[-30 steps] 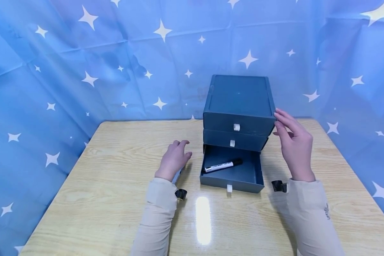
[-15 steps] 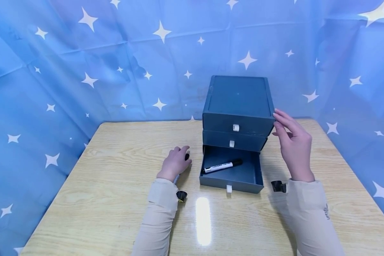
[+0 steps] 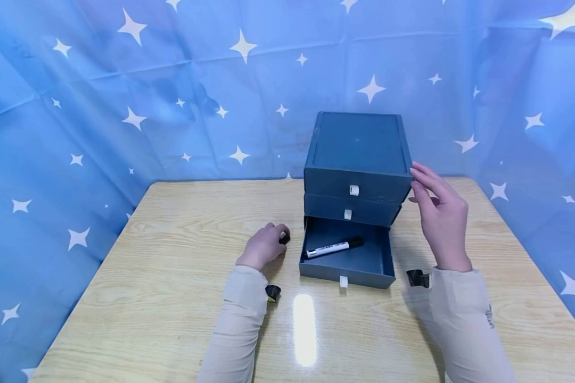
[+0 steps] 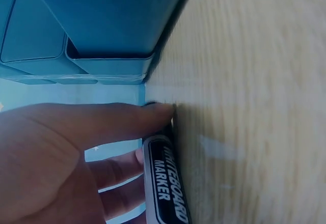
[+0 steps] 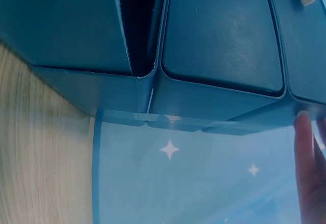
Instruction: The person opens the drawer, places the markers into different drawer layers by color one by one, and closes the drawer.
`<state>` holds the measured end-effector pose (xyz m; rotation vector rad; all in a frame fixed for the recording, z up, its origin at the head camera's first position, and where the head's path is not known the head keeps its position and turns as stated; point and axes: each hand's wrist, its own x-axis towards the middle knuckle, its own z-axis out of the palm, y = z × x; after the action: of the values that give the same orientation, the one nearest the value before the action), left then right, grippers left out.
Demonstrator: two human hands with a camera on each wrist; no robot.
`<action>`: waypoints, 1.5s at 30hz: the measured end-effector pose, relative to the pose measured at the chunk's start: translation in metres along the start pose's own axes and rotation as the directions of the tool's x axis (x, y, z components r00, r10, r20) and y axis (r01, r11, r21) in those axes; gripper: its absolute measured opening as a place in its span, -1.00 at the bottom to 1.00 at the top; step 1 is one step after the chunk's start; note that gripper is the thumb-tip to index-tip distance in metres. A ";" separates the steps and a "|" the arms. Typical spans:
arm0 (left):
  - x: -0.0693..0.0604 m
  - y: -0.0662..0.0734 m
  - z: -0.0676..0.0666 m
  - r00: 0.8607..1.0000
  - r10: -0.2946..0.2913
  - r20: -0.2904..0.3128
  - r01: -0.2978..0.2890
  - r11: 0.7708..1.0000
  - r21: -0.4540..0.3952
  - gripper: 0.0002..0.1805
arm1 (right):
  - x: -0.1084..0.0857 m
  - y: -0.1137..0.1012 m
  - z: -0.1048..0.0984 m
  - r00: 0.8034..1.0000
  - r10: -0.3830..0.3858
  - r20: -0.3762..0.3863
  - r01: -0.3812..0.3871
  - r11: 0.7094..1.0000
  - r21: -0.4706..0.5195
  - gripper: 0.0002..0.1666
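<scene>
My left hand (image 3: 263, 247) is down on the table, left of the drawer unit. It pinches a whiteboard marker (image 4: 164, 183) between thumb and fingers, low over the wood; in the head view just the black end of this marker (image 3: 285, 239) shows. My right hand (image 3: 442, 218) touches the upper right edge of the dark blue drawer unit (image 3: 359, 141) with extended fingertips (image 5: 303, 119). The bottom drawer (image 3: 364, 265) is pulled out, and a second whiteboard marker (image 3: 328, 250), white with a black cap, lies inside it. The two drawers above are closed.
The wooden table (image 3: 163, 298) carries the drawer unit toward its back edge. Behind hangs a blue cloth (image 3: 196, 80) with white stars. White pull tabs (image 3: 343, 282) stick out from the drawer fronts.
My left hand has lowered slightly, and its fingers have closed on the marker, whose black end now shows past them. My right hand stays at the unit's edge.
</scene>
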<state>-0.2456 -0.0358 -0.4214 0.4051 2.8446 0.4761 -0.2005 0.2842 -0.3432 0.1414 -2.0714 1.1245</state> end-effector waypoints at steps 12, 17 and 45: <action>0.002 0.000 -0.001 1.000 0.003 0.027 -0.002 1.000 -0.014 -0.66 | -0.001 -0.001 0.000 1.000 0.019 0.013 -0.018 1.000 -0.018 -0.62; 0.000 0.001 -0.004 0.998 -0.006 0.060 0.009 0.999 -0.053 -0.75 | -0.002 -0.010 0.000 1.000 0.024 0.017 -0.024 0.999 -0.022 -0.63; -0.033 0.031 -0.051 0.996 0.088 -0.030 -0.089 0.996 -0.021 -0.78 | -0.003 -0.031 -0.003 1.000 0.021 0.017 -0.021 1.000 -0.011 -0.64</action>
<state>-0.2207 -0.0322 -0.3581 0.5257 2.8555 0.5348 -0.1836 0.2675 -0.3235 0.1246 -2.0984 1.1284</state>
